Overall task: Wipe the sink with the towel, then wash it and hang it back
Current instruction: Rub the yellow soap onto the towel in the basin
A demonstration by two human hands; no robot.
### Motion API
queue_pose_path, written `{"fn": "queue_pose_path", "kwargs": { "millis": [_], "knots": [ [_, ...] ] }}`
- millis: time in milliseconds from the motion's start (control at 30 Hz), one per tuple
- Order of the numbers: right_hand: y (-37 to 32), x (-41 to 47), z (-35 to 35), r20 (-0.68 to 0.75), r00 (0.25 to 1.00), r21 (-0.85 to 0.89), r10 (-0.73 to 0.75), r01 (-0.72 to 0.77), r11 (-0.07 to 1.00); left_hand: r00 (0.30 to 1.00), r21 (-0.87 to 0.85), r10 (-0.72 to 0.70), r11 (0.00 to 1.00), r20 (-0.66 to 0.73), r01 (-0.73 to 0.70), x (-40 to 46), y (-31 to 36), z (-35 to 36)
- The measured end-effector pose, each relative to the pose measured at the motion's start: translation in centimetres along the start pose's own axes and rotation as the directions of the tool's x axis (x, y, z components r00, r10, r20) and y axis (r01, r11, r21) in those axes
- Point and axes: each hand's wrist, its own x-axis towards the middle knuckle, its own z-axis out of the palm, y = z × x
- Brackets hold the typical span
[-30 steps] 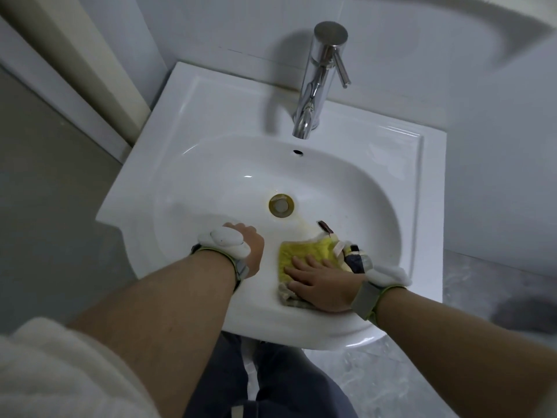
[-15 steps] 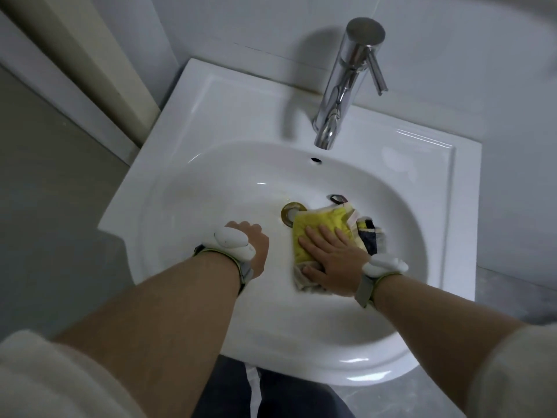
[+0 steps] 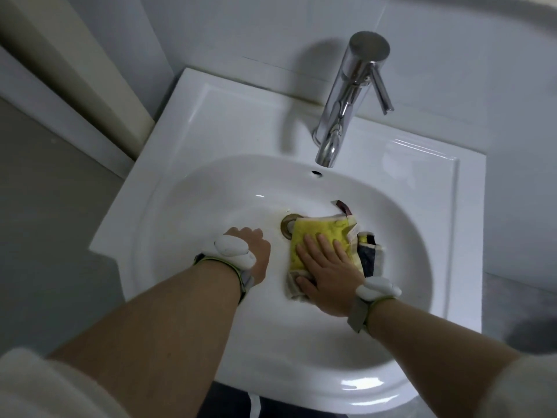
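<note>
Since a second ago the towel [image 3: 324, 236] has moved up the bowl from the near wall to the drain [image 3: 288, 226], and its far left corner now overlaps the drain's right edge. Right hand went with it; left hand has barely shifted.

Head view, only one available:

Right hand [image 3: 327, 271] lies flat on the towel, palm down, fingers [image 3: 324, 245] straight and slightly spread, pressing the cloth against the sink [image 3: 211, 188] bottom. No curl around the fabric, thumb lies along the near left edge.

Towel is folded, yellow face up, pale border, a dark blue part bunched to the right of the hand, and a small brown loop sticking out at the far end. It sits in the bowl just right of centre.

Left hand [image 3: 256, 251] is inside the bowl, left of the drain, apart from the towel. Seen from behind the wrist, fingers look curled under, nothing visible in them; can't tell if it rests on the porcelain.

Both wrists carry a white pod on a grey-green strap [image 3: 233, 253].

Chrome faucet [image 3: 346, 110] stands at the back of the sink, spout over the bowl, no water visible. Overflow hole [image 3: 317, 173] below the spout. Grey floor at left.
</note>
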Motion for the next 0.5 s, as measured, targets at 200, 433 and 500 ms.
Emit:
{"fn": "queue_pose_path", "kwargs": {
  "millis": [200,433,500],
  "knots": [
    [0.6,2.8,-0.4,-0.016,0.999,-0.035,-0.031,0.031,0.999,0.998,-0.015,0.019,1.0,-0.052,-0.019,0.2,-0.4,0.5],
    [0.8,1.3,-0.3,0.001,1.0,-0.014,0.012,-0.012,1.0,0.993,-0.026,0.077,0.996,-0.09,-0.08,-0.4,1.3,-1.0],
    [0.5,-1.3,-0.1,0.028,0.999,-0.032,0.039,-0.038,0.999,0.994,-0.051,0.087,0.995,-0.071,-0.091,-0.2,2.1,-1.1]
  ]
}}
